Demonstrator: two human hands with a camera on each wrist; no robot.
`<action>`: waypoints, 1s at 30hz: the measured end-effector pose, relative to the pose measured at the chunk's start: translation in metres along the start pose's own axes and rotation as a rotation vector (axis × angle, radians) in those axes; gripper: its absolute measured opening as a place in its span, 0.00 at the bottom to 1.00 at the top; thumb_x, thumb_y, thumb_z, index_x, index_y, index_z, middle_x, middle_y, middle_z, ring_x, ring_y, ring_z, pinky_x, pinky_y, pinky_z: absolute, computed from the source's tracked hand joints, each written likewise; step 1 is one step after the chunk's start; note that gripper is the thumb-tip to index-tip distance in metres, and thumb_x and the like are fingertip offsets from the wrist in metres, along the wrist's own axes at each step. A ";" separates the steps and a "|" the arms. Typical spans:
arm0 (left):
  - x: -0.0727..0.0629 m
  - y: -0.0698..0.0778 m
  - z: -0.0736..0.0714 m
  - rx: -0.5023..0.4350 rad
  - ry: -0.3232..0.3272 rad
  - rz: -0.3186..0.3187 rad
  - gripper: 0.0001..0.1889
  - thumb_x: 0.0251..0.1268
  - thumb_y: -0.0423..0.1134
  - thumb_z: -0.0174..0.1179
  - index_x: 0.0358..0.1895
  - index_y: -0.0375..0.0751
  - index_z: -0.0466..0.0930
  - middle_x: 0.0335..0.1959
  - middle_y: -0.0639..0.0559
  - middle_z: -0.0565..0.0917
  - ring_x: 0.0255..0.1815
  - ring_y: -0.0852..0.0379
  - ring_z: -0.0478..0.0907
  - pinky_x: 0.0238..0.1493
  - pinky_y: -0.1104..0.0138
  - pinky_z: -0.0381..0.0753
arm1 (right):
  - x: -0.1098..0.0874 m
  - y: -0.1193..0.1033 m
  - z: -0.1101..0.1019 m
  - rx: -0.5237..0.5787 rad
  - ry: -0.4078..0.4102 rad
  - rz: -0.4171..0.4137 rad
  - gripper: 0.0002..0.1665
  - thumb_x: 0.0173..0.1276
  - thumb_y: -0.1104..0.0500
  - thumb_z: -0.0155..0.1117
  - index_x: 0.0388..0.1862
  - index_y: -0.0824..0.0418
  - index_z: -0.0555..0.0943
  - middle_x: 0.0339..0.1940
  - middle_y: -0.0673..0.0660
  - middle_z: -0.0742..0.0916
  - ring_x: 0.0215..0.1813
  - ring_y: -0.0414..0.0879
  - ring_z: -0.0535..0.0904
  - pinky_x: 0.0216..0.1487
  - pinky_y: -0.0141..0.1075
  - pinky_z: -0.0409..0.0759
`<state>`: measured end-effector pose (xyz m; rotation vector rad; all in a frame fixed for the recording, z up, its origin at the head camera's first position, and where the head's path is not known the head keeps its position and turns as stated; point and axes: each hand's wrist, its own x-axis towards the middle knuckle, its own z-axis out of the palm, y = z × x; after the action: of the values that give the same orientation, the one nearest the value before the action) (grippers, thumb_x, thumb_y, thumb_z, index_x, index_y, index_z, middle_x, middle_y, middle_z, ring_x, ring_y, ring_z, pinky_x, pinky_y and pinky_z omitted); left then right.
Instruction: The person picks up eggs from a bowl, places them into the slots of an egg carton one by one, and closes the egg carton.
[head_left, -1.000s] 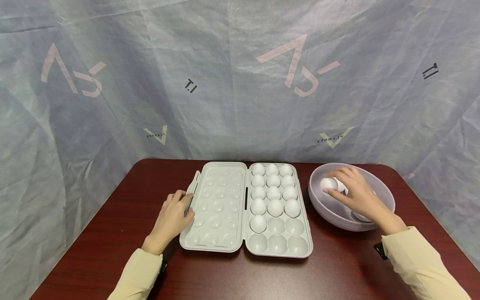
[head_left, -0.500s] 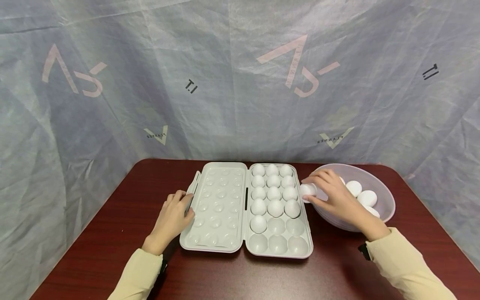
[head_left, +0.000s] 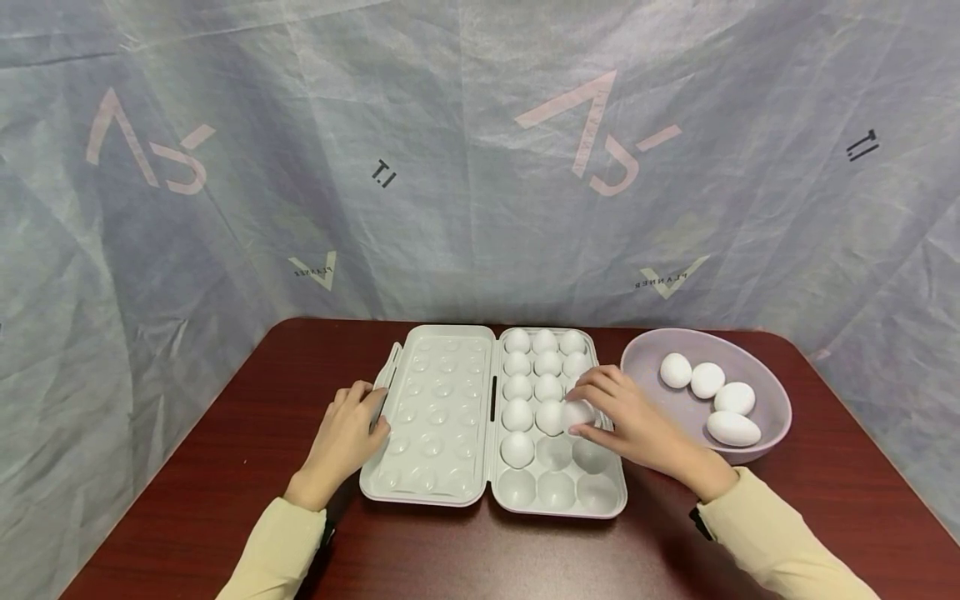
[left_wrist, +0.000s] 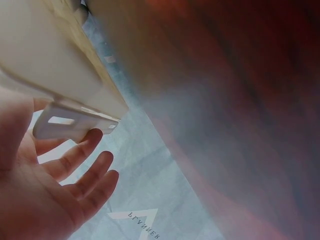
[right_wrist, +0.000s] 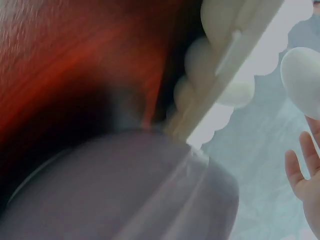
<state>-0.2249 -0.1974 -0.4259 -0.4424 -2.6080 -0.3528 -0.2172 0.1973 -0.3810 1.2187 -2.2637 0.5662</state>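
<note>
Head view: right hand (head_left: 628,419) over the right side of the egg tray (head_left: 557,492), fingers and thumb pinching a white egg (head_left: 577,414). Cannot tell from above whether that egg touches its neighbours; right wrist view puts it beyond the tray's edge line, much of its shell exposed. Seated eggs (head_left: 517,414) fill the far rows, plus one at the left of the fifth row; round wells show in the nearest two rows.

Left hand (head_left: 341,437) rests at the outer edge of the open lid (head_left: 438,400), beside the narrow flap (head_left: 388,367). Left wrist view: fingers loosely bent and spread apart, one tip at the flap's edge.

Lavender bowl (head_left: 712,343) right of the tray, four loose eggs (head_left: 707,380) visible inside, bunched to its right. Dark red counter (head_left: 420,550) underneath; printed grey-blue cloth (head_left: 450,208) hangs behind. Pale yellow sleeves (head_left: 281,542) on both arms.
</note>
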 end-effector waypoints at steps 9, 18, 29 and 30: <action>0.000 0.000 0.001 0.004 -0.003 0.000 0.19 0.51 0.35 0.57 0.49 0.35 0.79 0.45 0.41 0.75 0.44 0.39 0.71 0.38 0.52 0.70 | -0.004 -0.004 0.021 -0.031 -0.019 -0.054 0.21 0.49 0.50 0.70 0.41 0.57 0.78 0.40 0.49 0.80 0.49 0.45 0.70 0.52 0.37 0.64; 0.000 -0.001 0.001 0.003 -0.003 -0.004 0.19 0.51 0.35 0.57 0.49 0.35 0.79 0.45 0.41 0.75 0.44 0.39 0.71 0.38 0.52 0.70 | -0.007 -0.007 0.033 -0.062 -0.059 -0.089 0.21 0.49 0.49 0.70 0.40 0.56 0.78 0.40 0.49 0.80 0.49 0.45 0.71 0.52 0.38 0.66; -0.001 0.000 0.001 -0.002 0.008 0.002 0.19 0.50 0.34 0.58 0.49 0.34 0.79 0.44 0.41 0.76 0.44 0.39 0.71 0.38 0.52 0.70 | -0.009 -0.009 0.041 -0.093 -0.079 -0.091 0.21 0.48 0.49 0.70 0.39 0.57 0.78 0.37 0.48 0.79 0.49 0.46 0.71 0.48 0.39 0.68; 0.000 0.000 0.001 -0.001 0.008 0.002 0.19 0.50 0.34 0.58 0.49 0.35 0.79 0.44 0.41 0.76 0.44 0.39 0.71 0.38 0.52 0.70 | -0.009 -0.009 0.042 -0.098 -0.082 -0.090 0.21 0.48 0.48 0.70 0.39 0.56 0.78 0.37 0.48 0.79 0.49 0.46 0.71 0.47 0.39 0.68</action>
<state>-0.2248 -0.1970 -0.4267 -0.4432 -2.5998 -0.3551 -0.2145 0.1746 -0.4181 1.3087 -2.2616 0.3741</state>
